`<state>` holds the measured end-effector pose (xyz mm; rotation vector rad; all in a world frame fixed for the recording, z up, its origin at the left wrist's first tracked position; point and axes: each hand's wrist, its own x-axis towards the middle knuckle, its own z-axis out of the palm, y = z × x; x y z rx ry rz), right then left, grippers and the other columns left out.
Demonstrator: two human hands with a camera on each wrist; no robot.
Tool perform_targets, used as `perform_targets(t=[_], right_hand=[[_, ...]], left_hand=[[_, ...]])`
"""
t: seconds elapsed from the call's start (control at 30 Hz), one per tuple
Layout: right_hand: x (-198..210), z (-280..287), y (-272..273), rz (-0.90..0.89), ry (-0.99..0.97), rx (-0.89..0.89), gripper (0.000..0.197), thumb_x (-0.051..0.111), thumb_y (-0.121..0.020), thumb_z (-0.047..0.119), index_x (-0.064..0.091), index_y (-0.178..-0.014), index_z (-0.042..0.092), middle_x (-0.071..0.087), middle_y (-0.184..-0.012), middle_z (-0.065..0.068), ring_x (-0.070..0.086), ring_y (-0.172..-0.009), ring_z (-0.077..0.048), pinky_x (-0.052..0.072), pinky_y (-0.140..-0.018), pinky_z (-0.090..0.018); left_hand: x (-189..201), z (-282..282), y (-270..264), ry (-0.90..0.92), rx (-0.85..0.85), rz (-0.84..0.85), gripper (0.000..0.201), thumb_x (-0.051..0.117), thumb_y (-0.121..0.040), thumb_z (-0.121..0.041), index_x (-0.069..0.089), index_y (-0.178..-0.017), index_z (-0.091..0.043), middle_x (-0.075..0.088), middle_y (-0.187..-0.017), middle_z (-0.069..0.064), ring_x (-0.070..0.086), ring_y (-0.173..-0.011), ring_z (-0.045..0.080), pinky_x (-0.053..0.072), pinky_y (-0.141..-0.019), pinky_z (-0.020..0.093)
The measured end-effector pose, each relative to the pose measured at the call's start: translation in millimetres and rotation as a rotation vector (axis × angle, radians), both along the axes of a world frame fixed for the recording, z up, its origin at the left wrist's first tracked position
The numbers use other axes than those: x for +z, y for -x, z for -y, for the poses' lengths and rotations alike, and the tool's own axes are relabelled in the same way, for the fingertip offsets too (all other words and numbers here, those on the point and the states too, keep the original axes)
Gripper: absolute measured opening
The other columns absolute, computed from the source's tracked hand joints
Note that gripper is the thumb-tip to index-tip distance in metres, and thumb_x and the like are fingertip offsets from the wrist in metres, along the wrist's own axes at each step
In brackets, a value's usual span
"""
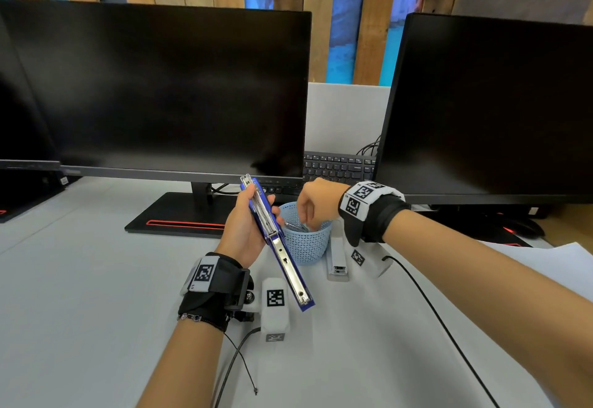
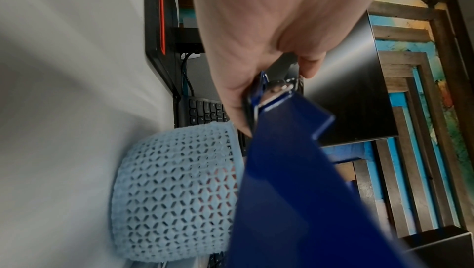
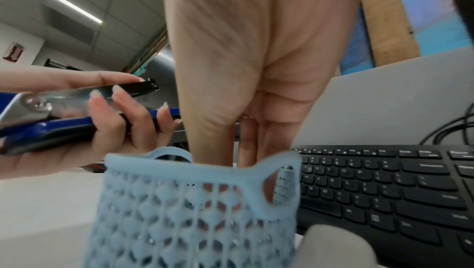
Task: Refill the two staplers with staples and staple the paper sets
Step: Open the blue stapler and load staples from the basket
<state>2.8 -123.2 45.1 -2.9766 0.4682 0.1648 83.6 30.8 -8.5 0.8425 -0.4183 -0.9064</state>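
Note:
My left hand (image 1: 247, 224) grips a blue stapler (image 1: 276, 244) that is swung fully open, its metal staple channel facing up, held tilted above the table. In the left wrist view the left hand (image 2: 256, 39) wraps the blue stapler (image 2: 295, 181) near its hinge. My right hand (image 1: 311, 205) reaches down into a light-blue mesh basket (image 1: 306, 247) that holds staple strips (image 1: 293, 226). In the right wrist view the right hand (image 3: 243, 69) has its fingers inside the basket (image 3: 192, 211), and the mesh hides whether they pinch anything. A white stapler (image 1: 337, 258) lies right of the basket.
Black monitors (image 1: 167, 86) stand behind, one base (image 1: 179, 215) just left of the basket. A black keyboard (image 3: 384, 187) sits behind the basket. White paper (image 1: 558, 266) lies at the right. Wrist-camera cables (image 1: 442, 321) trail over the white table (image 1: 80, 279).

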Motion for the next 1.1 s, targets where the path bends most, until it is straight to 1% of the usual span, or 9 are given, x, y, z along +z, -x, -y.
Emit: perform_targets(t=[0.2,0.3,0.47,0.53,0.6,0.67,0.87,1.0,1.1], right_hand=[[-14.3,-4.1,-16.5,-0.202,0.157,0.042,0.018,0.058,-0.088,0.014,0.073,-0.097,0.013,0.065,-0.092,0.003,0.059,-0.086,-0.015,0.045,-0.077,-0.027],[-15.2,-2.8,-18.3,-0.208,0.183,0.039,0.013,0.061,-0.086,0.018,0.073,-0.090,0.016,0.062,-0.091,0.004,0.060,-0.087,-0.017,0.049,-0.075,-0.029],[-9.2,1.2,-15.4,-0.224,0.108,0.047,0.017,0.061,-0.080,0.013,0.077,-0.084,0.015,0.073,-0.085,-0.001,0.068,-0.083,-0.021,0.059,-0.077,-0.035],[-4.1,4.0,-12.5,-0.157,0.059,0.039,0.014,0.065,-0.079,0.009,0.078,-0.085,0.013,0.073,-0.081,0.001,0.066,-0.074,-0.015,0.059,-0.074,-0.029],[3.3,6.5,-7.6,-0.043,-0.014,0.023,0.010,0.075,-0.078,0.014,0.078,-0.088,0.012,0.074,-0.079,-0.001,0.064,-0.065,-0.008,0.057,-0.064,-0.019],[9.6,9.9,-2.7,0.069,-0.109,0.001,0.018,0.079,-0.077,0.018,0.075,-0.091,0.009,0.075,-0.080,-0.005,0.066,-0.060,-0.006,0.054,-0.058,-0.014],[17.9,11.5,12.5,0.193,-0.318,-0.046,0.015,0.076,-0.082,0.014,0.069,-0.090,0.004,0.077,-0.080,-0.008,0.072,-0.063,-0.015,0.059,-0.063,-0.026],[15.8,7.1,29.2,0.321,-0.342,0.011,0.018,0.068,-0.089,0.025,0.072,-0.091,0.008,0.073,-0.073,-0.004,0.062,-0.053,-0.008,0.054,-0.053,-0.021],[10.5,0.2,42.6,0.459,-0.328,0.021,0.020,0.066,-0.090,0.030,0.077,-0.097,0.015,0.066,-0.064,-0.007,0.049,-0.048,-0.007,0.044,-0.047,-0.017]], left_hand=[[-0.3,-0.1,-0.3,0.006,-0.003,-0.008,0.046,0.038,-0.097,-0.048,0.050,-0.111,-0.006,0.050,-0.076,0.005,0.049,-0.066,0.014,0.051,-0.057,0.023],[-0.2,-0.1,-0.3,0.009,-0.001,-0.007,0.046,0.038,-0.097,-0.048,0.050,-0.110,-0.006,0.050,-0.075,0.005,0.049,-0.065,0.014,0.050,-0.059,0.023],[-0.5,-0.2,-0.4,-0.004,-0.010,0.012,0.045,0.038,-0.097,-0.049,0.050,-0.108,-0.006,0.050,-0.074,0.004,0.050,-0.064,0.014,0.049,-0.060,0.024],[-1.0,-0.4,-0.9,-0.006,-0.012,0.013,0.046,0.038,-0.097,-0.049,0.050,-0.107,-0.007,0.051,-0.074,0.004,0.050,-0.062,0.014,0.048,-0.062,0.025],[-1.9,-0.5,-1.6,-0.010,-0.007,0.017,0.046,0.039,-0.097,-0.049,0.050,-0.108,-0.006,0.051,-0.073,0.004,0.051,-0.060,0.014,0.047,-0.063,0.026],[-2.2,-0.5,-1.6,-0.017,-0.005,0.029,0.046,0.039,-0.097,-0.049,0.051,-0.108,-0.007,0.052,-0.072,0.004,0.052,-0.060,0.015,0.047,-0.064,0.026],[-1.7,-0.1,1.1,-0.013,-0.007,0.037,0.044,0.038,-0.098,-0.048,0.050,-0.105,-0.007,0.051,-0.073,0.004,0.051,-0.060,0.015,0.046,-0.066,0.027],[-1.1,0.2,2.4,-0.025,-0.003,0.052,0.043,0.038,-0.098,-0.046,0.052,-0.104,-0.006,0.052,-0.073,0.005,0.051,-0.062,0.017,0.047,-0.064,0.028],[-1.3,0.8,2.6,-0.031,-0.002,0.055,0.043,0.038,-0.098,-0.046,0.053,-0.104,-0.006,0.053,-0.072,0.006,0.051,-0.062,0.017,0.046,-0.064,0.029]])
